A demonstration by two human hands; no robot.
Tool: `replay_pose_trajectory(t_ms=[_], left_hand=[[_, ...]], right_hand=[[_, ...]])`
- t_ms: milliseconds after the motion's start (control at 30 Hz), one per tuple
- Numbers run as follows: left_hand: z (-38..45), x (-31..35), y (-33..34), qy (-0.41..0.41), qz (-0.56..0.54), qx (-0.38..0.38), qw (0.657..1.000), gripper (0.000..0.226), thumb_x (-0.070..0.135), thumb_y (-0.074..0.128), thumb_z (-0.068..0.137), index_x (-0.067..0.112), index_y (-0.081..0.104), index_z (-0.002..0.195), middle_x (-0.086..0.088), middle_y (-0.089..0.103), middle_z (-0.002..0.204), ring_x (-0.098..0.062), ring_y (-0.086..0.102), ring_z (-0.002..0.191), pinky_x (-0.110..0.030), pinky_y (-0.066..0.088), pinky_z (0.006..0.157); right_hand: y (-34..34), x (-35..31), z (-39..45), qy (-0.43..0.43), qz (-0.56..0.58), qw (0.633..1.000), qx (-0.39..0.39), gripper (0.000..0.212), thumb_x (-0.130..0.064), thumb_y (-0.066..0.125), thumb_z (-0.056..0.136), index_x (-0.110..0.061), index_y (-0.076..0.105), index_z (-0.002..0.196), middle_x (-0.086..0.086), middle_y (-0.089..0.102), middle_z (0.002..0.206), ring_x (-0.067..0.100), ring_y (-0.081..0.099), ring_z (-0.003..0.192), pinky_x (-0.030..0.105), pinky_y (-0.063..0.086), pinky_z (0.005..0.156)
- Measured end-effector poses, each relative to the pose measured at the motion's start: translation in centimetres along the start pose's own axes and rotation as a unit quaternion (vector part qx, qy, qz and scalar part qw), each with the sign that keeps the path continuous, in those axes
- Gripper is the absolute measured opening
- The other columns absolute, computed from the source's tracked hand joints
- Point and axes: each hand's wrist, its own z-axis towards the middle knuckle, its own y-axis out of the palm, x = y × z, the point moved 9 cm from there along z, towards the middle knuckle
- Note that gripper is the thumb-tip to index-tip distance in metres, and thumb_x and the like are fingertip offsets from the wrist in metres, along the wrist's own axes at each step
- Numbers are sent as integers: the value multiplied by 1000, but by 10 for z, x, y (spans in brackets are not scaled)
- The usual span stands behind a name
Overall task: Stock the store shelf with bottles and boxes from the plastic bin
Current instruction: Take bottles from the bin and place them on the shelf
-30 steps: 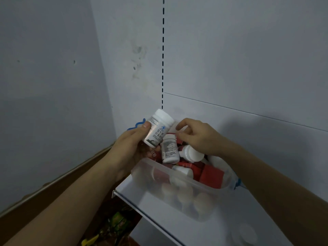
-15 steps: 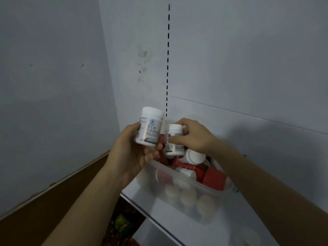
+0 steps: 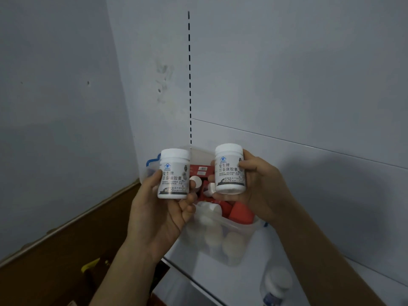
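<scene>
Above the plastic bin (image 3: 231, 246) on the shelf (image 3: 198, 281), the left hand (image 3: 159, 208) and right hand (image 3: 258, 191) each grip an upright white bottle (image 3: 174, 174) (image 3: 229, 170), labels forward, likely ready for shelving.

A blurred white bottle (image 3: 277, 286) sits low on the shelf — cut by the bottom edge, label unreadable.

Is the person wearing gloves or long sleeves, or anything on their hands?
No. The left hand and the right hand are both bare, with no gloves. No rings, watch or bracelets show. Both forearms are bare too, as far as the picture reaches, so no sleeve is visible. The fingernails look short and unpainted.
</scene>
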Motion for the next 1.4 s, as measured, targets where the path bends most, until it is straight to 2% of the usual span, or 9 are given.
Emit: replay_pose_trajectory(t_ms=[133, 367, 533, 700, 867, 1000, 1100, 1267, 1400], left_hand=[[-5, -11, 8, -6, 11, -7, 1000, 49, 48, 51, 94, 9, 70, 117, -15, 67, 99, -21, 64, 73, -26, 53, 61], [-12, -27, 25, 5, 22, -14, 1000, 50, 49, 47, 94, 12, 73, 116, -13, 65, 97, -19, 60, 65, -26, 49, 57], [-14, -58, 47, -13, 36, -53, 998, 50, 46, 41, 98, 13, 74, 115, -13, 67, 101, -21, 62, 71, -27, 49, 58], [-18, -98, 71, -76, 54, -86, 992, 51, 47, 42, 95, 14, 77, 112, -14, 71, 102, -22, 66, 79, -29, 52, 62], [-31, -130, 89, -136, 61, -113, 982, 48, 48, 47, 90, 16, 79, 108, -15, 71, 100, -24, 67, 77, -32, 55, 62], [-45, -159, 101, -165, 60, -146, 974, 47, 51, 57, 81, 17, 79, 105, -15, 71, 100, -24, 67, 79, -32, 57, 61], [-60, -192, 112, -201, 62, -166, 963, 49, 46, 43, 93, 14, 74, 115, -15, 70, 101, -24, 65, 79, -33, 54, 63], [-91, -252, 152, -254, 79, -221, 938, 55, 46, 43, 91, 10, 64, 127, -17, 69, 103, -24, 65, 80, -35, 52, 65], [-128, -305, 189, -296, 69, -242, 922, 51, 43, 43, 90, 9, 73, 115, -18, 70, 98, -26, 66, 76, -38, 54, 67]], right_hand=[[-2, -2, -13, -31, 63, 997, -13, 80, -23, 61, 69, -1, 43, 144, 27, 59, 124, 36, 63, 88, 43, 55, 66], [-7, -8, -41, -72, 59, 995, -39, 63, -20, 56, 77, -7, 49, 138, 28, 53, 122, 39, 61, 91, 44, 52, 71], [-45, -10, -76, -97, 41, 993, 60, 61, -29, 60, 76, -14, 56, 136, 23, 60, 119, 40, 53, 99, 47, 42, 79], [-76, -16, -135, -127, 48, 977, 164, 56, -24, 53, 86, -13, 52, 141, 23, 62, 128, 39, 65, 102, 46, 57, 70], [-84, -19, -194, -162, 24, 957, 241, 54, -24, 49, 93, -13, 47, 146, 28, 53, 141, 42, 64, 107, 53, 58, 79], [-87, -13, -244, -179, 19, 943, 279, 54, -23, 53, 93, -18, 46, 147, 27, 55, 137, 43, 64, 108, 60, 54, 89], [-94, -11, -289, -198, 34, 926, 319, 55, -20, 51, 90, -20, 49, 145, 22, 60, 131, 42, 66, 105, 58, 56, 87], [-102, -21, -375, -236, 19, 893, 383, 50, -18, 47, 93, -19, 51, 143, 24, 61, 131, 45, 64, 109, 54, 56, 85], [-116, -26, -459, -262, 11, 861, 436, 53, -18, 49, 91, -19, 49, 144, 24, 59, 135, 45, 64, 110, 54, 56, 86]])
